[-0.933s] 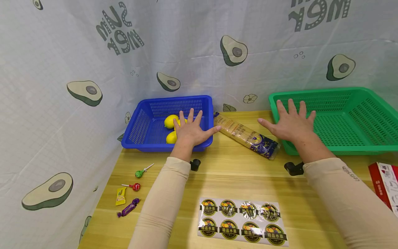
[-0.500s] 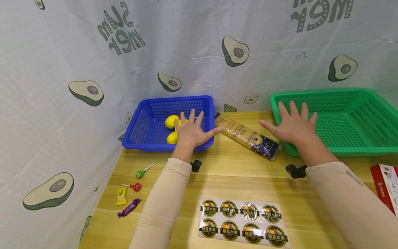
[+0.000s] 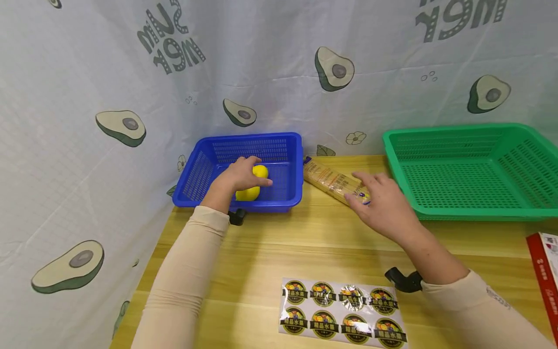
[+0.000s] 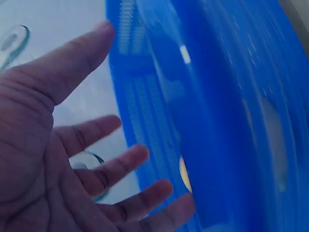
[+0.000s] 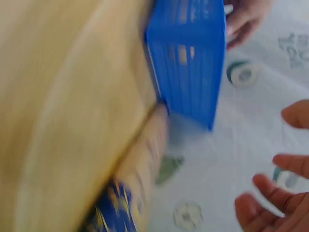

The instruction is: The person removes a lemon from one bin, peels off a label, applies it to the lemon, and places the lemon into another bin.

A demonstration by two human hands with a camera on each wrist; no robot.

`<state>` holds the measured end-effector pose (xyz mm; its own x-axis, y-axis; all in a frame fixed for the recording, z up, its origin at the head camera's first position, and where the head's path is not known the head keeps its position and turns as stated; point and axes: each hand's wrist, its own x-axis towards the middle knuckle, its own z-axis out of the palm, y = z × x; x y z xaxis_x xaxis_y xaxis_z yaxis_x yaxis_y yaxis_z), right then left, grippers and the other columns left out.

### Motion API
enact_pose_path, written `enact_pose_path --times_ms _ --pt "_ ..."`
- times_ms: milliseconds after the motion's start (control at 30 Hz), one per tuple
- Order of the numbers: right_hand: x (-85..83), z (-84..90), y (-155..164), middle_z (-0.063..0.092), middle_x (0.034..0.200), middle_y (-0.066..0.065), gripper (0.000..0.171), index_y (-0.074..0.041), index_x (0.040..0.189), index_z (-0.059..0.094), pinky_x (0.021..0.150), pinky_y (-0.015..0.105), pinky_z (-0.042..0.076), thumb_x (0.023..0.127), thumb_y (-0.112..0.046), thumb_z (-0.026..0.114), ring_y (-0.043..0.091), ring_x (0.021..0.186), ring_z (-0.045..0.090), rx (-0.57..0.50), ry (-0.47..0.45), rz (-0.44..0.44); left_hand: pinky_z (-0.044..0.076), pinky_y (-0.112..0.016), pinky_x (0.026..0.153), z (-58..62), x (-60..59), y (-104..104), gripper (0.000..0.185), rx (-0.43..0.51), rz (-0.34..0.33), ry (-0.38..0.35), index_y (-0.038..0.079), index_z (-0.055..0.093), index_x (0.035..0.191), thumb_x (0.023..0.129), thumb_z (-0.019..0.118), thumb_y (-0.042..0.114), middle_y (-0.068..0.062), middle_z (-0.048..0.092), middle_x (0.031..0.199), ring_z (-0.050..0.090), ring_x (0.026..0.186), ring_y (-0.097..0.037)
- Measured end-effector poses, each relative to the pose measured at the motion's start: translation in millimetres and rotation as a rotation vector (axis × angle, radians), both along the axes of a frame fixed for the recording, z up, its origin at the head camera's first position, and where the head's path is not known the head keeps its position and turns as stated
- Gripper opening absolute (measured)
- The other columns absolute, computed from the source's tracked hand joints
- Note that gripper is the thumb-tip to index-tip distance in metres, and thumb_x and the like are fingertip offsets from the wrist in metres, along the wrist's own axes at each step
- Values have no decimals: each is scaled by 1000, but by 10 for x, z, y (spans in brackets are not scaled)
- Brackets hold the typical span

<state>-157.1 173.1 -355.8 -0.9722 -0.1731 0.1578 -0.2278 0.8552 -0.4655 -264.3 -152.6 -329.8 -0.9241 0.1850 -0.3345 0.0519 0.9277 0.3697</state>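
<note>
My left hand (image 3: 239, 175) hovers over the blue basket (image 3: 272, 204), beside yellow lemons (image 3: 248, 194). Its fingers are spread and loosely bent in the left wrist view, apart from the basket wall (image 4: 207, 121). Behind that hand part of the lemons is hidden. Over the lower end of a clear pack of spaghetti (image 3: 327, 178) reaches my right hand (image 3: 385, 206), thumb and fingers parted with nothing between them. The right wrist view is blurred; the spaghetti pack (image 5: 145, 159) lies on the table beside the blue basket, away from the fingers.
A green basket (image 3: 479, 212) stands at the back right. A sheet of round fruit stickers (image 3: 340, 310) lies at the front, and a red and white box (image 3: 545, 276) at the right edge. Printed cloth (image 3: 279, 58) hangs behind the table.
Both hands were spread flat; their fingers are now relaxed. The left hand has moved left over the lemons, its sleeve now covering the sweets. The right has come left and down from the green basket to the spaghetti.
</note>
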Motion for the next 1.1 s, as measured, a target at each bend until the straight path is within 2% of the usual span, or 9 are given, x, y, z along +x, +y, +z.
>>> enact_pose_path --times_ms 167,300,400,567,667,767,867,967,1100 --pt "-49 -133 -345 56 124 20 57 -19 152 48 82 49 53 101 -39 64 35 110 57 -222 -100 112 42 -53 116 -39 -143 -221 71 49 -77 -98 15 45 153 91 77 30 -19 42 157 47 139 -37" --pt "-183 -256 -598 52 119 17 55 -21 152 48 82 40 47 101 -36 64 30 106 52 -384 -195 160 42 -52 116 -106 -221 -315 64 30 -114 -185 16 50 149 91 77 21 -22 44 156 48 139 -38" --pt "-293 -344 -741 50 114 14 54 -19 151 49 79 37 40 101 -32 65 27 98 46 -455 -235 168 46 -51 112 -170 -249 -344 64 3 -132 -235 16 50 149 91 77 18 -23 42 156 50 136 -39" --pt "-398 -471 -877 45 97 11 52 -20 150 51 67 32 37 101 -30 66 24 81 42 -516 -308 142 52 -52 104 -303 -261 -381 65 0 -138 -269 17 49 151 91 76 15 -23 40 156 51 131 -38" --pt "-409 -521 -917 41 90 8 53 -21 151 49 60 29 36 101 -30 65 22 71 42 -543 -362 132 49 -50 107 -380 -256 -426 63 20 -144 -249 16 51 150 92 75 15 -23 42 154 50 133 -37" --pt "-402 -547 -940 41 90 7 54 -22 152 47 58 29 35 102 -30 64 21 68 41 -562 -391 125 44 -49 113 -431 -249 -478 61 39 -156 -207 16 53 148 92 75 15 -23 46 151 49 135 -37" --pt "-393 -558 -955 41 91 6 55 -24 153 46 58 29 34 102 -33 63 21 68 41 -567 -401 114 41 -50 116 -446 -239 -525 59 56 -151 -180 16 54 147 92 76 17 -23 48 150 48 137 -38" --pt "-388 -559 -967 42 91 6 56 -24 153 45 59 29 34 102 -34 63 21 69 41 -566 -402 111 43 -49 114 -441 -233 -558 59 75 -137 -186 17 54 147 92 76 18 -23 47 151 48 136 -37" --pt "-388 -556 -982 42 92 5 55 -26 153 45 59 29 34 102 -35 64 21 70 41 -571 -409 111 52 -39 99 -420 -220 -592 59 99 -127 -209 15 53 147 93 76 16 -23 46 151 54 123 -32"
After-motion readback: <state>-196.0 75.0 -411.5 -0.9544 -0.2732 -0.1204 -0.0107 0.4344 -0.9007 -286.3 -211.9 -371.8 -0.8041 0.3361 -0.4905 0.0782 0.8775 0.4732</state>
